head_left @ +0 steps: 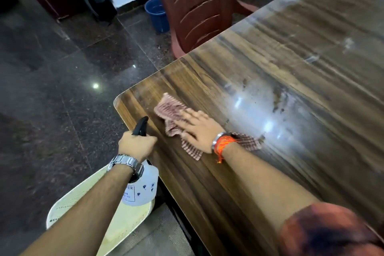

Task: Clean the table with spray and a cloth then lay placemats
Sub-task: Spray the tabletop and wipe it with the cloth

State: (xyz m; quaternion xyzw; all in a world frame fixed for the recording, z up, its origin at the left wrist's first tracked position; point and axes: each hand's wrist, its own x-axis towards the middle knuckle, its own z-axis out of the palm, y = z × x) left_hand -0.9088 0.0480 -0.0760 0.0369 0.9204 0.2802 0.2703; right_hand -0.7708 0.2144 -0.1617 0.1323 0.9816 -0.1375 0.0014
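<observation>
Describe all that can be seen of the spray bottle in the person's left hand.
The spray bottle has a translucent white, plastic-looking body with small dark blue marks and a partly hidden printed label, and a black trigger head pointing up and away. The left hand grips its neck, holding it tilted in the air just off the table edge, above a pale yellow placemat. Nothing else touches it.

The left hand (136, 144) is curled into a closed grip, wrist raised, forearm reaching up from the lower left. The right hand (198, 132) lies flat, palm down, fingers spread and pointing left — its forearm stretched out from the lower right.
</observation>
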